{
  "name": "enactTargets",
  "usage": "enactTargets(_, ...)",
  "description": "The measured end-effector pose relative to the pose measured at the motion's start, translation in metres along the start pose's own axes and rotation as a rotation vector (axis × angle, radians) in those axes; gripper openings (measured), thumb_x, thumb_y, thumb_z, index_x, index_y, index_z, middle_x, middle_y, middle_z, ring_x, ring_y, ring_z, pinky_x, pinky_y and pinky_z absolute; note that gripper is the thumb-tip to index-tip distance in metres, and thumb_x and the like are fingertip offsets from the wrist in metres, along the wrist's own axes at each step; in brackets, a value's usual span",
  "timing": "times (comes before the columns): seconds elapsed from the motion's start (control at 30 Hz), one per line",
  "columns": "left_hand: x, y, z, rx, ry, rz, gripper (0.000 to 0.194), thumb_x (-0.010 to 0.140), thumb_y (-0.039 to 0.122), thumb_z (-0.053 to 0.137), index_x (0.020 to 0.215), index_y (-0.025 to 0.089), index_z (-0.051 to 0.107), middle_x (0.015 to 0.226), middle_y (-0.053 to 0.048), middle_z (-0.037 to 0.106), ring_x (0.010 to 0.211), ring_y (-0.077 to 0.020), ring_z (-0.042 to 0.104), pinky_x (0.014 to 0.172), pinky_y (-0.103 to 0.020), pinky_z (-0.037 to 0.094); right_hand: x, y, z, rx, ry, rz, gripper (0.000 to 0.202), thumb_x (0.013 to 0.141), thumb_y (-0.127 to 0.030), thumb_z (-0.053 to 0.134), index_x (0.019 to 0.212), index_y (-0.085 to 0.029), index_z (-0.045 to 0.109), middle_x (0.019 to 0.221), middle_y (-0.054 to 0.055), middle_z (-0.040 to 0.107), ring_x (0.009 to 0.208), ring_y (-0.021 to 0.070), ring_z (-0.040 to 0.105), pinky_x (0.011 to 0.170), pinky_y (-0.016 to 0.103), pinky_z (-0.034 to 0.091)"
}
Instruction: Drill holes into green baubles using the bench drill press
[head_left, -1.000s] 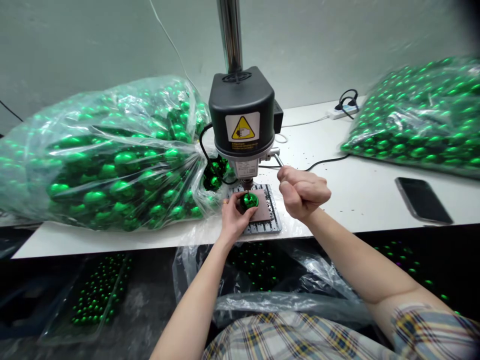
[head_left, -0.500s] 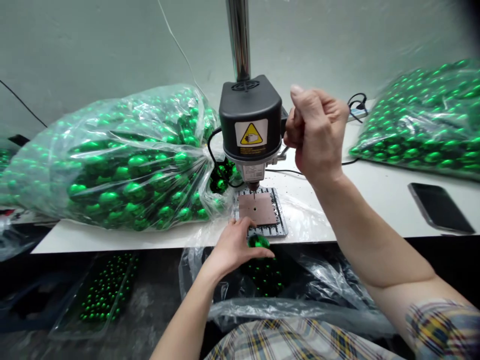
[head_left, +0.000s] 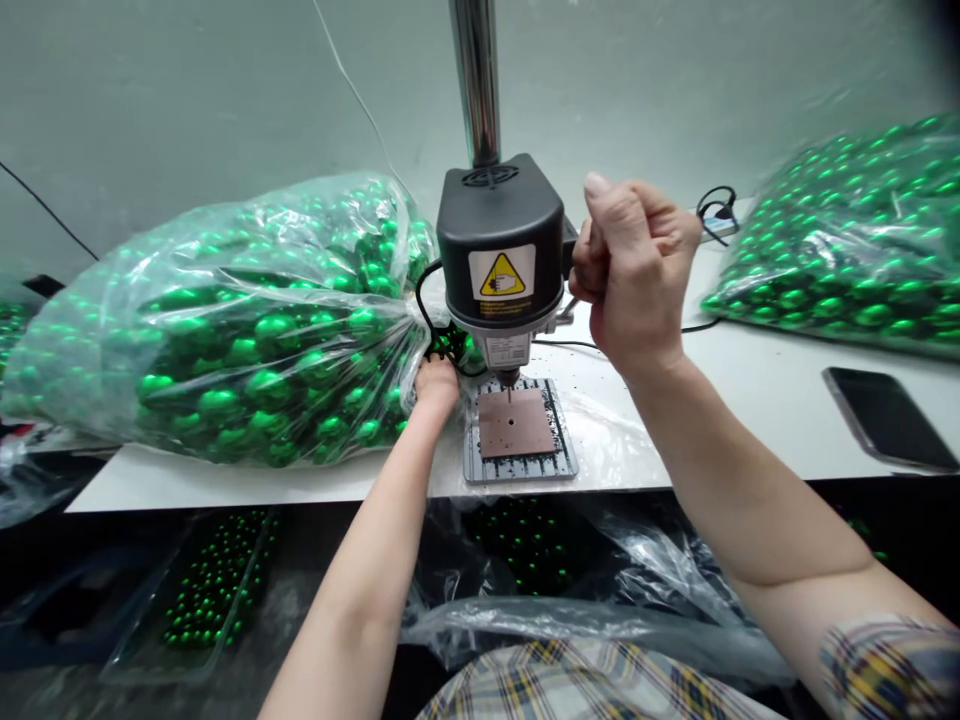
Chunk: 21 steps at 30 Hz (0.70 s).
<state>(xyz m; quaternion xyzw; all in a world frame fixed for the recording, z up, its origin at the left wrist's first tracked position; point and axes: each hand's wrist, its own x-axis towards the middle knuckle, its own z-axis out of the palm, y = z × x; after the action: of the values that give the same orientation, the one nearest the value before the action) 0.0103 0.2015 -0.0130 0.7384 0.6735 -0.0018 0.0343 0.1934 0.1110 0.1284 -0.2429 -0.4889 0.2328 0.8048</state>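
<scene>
The right hand (head_left: 645, 270) is closed round the lever (head_left: 569, 311) of the drill press (head_left: 501, 240), apparently keeping the bit (head_left: 510, 394) raised; the left hand (head_left: 436, 382) reaches into the bag (head_left: 277, 285) on the press's left (fingers hidden from me, grip unclear), its mouth handily near. Green balls (head_left: 271, 386) fill it, the bag (head_left: 840, 250) opposite and, below, a bin (head_left: 161, 672).

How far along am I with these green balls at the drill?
Possibly done: the balls below the table, though I can't make out holes in them. In hand: your left hand is at the left bag's mouth, your right hand is closed by the drill, and its brown pad holds no ball. Apparently left: the balls filling both bags on the table.
</scene>
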Motion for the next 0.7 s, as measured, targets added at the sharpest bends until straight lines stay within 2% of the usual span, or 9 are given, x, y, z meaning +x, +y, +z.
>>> enactTargets(0.1,-0.01,-0.009,-0.006,-0.028,0.031,0.024,0.04,0.084,0.021,0.063,0.124,0.019,0.063,0.129,-0.018,0.057,0.114,-0.0338,0.062,0.093,-0.04,0.05,0.0,-0.001,0.0,-0.011,0.007,0.013,0.047,0.088,-0.034,0.069,0.053,-0.021,0.041,0.045,-0.006,0.037,0.035,0.0058,0.028,0.03,0.026,0.02)
enactTargets(0.17,-0.025,-0.017,-0.013,-0.126,0.131,0.052,0.04,0.087,0.026,0.06,0.126,0.017,0.061,0.127,-0.018,0.057,0.108,-0.0319,0.064,0.092,-0.041,0.05,-0.001,-0.002,0.001,-0.032,0.001,0.02,0.048,0.088,-0.037,0.069,0.053,-0.021,0.039,0.046,-0.006,0.036,0.035,0.0056,0.027,0.031,0.026,0.02)
enactTargets(0.3,-0.067,-0.029,-0.022,-0.551,0.396,0.174,0.033,0.091,0.031,0.057,0.122,0.021,0.062,0.116,-0.011,0.061,0.099,-0.0244,0.064,0.086,-0.037,0.052,-0.001,-0.001,-0.001,-0.095,-0.018,0.014,0.053,0.087,-0.049,0.068,0.055,-0.021,0.036,0.046,-0.006,0.035,0.037,0.006,0.027,0.033,0.025,0.02)
enactTargets(0.37,-0.087,-0.03,-0.021,-0.845,0.456,0.167,0.031,0.091,0.036,0.058,0.119,0.023,0.063,0.113,-0.009,0.062,0.097,-0.0207,0.064,0.08,-0.032,0.054,0.0,0.001,-0.001,-0.099,-0.016,0.006,0.054,0.085,-0.052,0.068,0.055,-0.021,0.036,0.046,-0.006,0.036,0.037,0.006,0.027,0.033,0.026,0.02)
enactTargets(0.43,-0.101,-0.027,-0.016,-1.204,0.384,0.125,0.033,0.091,0.041,0.058,0.119,0.024,0.061,0.108,-0.007,0.065,0.094,-0.0189,0.065,0.077,-0.031,0.056,0.001,0.002,-0.001,-0.062,-0.006,-0.014,0.052,0.084,-0.049,0.071,0.055,-0.021,0.037,0.046,-0.006,0.037,0.036,0.0058,0.026,0.032,0.027,0.018)
enactTargets(0.53,-0.11,-0.018,-0.003,-1.657,0.119,0.075,0.038,0.091,0.048,0.058,0.121,0.024,0.057,0.106,-0.007,0.068,0.093,-0.0199,0.068,0.079,-0.036,0.058,0.001,0.003,0.0,-0.045,0.006,-0.019,0.052,0.084,-0.047,0.071,0.055,-0.021,0.036,0.046,-0.006,0.036,0.036,0.0055,0.024,0.032,0.027,0.017)
enactTargets(0.6,-0.109,-0.01,0.007,-1.78,0.039,0.058,0.041,0.089,0.051,0.061,0.119,0.025,0.056,0.108,-0.007,0.068,0.096,-0.0203,0.068,0.081,-0.038,0.059,0.001,0.003,-0.001,-0.092,0.0,-0.004,0.054,0.086,-0.05,0.069,0.056,-0.022,0.033,0.046,-0.006,0.034,0.037,0.0057,0.024,0.032,0.026,0.017)
enactTargets(0.7,-0.105,0.002,0.024,-1.776,0.078,0.05,0.043,0.086,0.052,0.065,0.118,0.024,0.056,0.102,-0.005,0.068,0.092,-0.0173,0.068,0.082,-0.034,0.057,0.001,0.003,-0.002,-0.144,-0.029,0.005,0.056,0.087,-0.056,0.064,0.058,-0.022,0.03,0.047,-0.006,0.032,0.037,0.0059,0.024,0.033,0.025,0.018)
